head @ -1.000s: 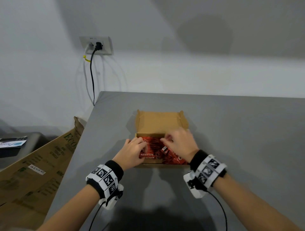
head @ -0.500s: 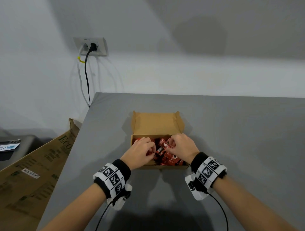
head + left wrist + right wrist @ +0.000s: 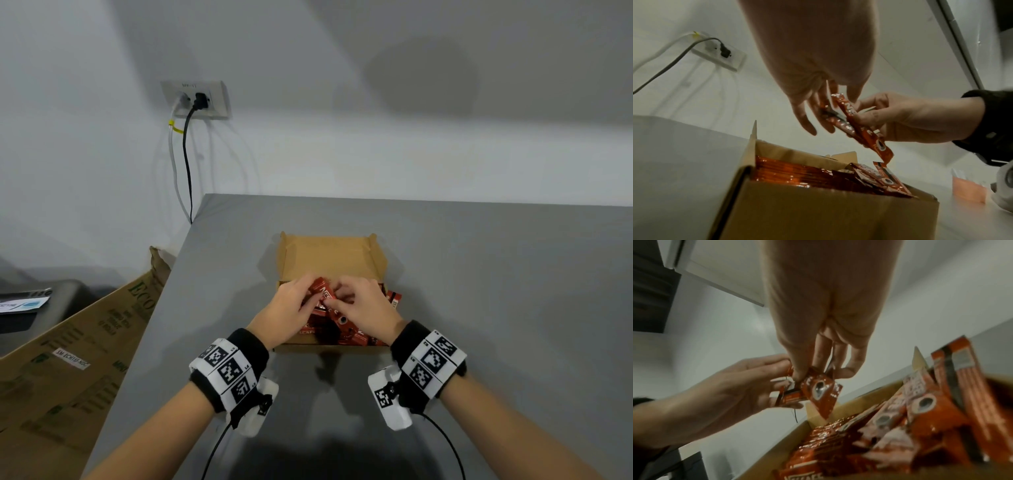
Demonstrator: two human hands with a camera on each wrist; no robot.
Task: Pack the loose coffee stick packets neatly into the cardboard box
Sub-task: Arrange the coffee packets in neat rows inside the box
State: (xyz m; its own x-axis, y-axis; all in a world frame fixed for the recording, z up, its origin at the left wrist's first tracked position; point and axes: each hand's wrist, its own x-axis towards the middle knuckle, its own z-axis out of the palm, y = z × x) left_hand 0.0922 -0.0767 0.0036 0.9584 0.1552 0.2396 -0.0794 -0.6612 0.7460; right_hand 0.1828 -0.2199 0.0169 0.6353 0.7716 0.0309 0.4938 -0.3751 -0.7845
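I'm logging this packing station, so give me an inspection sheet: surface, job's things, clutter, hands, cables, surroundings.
Surface: grey table, bare around the box.
Job's things: open box holds red packets; flat stack on its left, loose tilted ones on its right, one packet sticking over the right wall.
Clutter: nothing seen.
Hands: left hand and right hand together pinch a few held packets above the box.
Cables: black and white leads at the wall socket; wrist-camera cables trail toward the person.
Surroundings: white wall; flattened carton left of the table.
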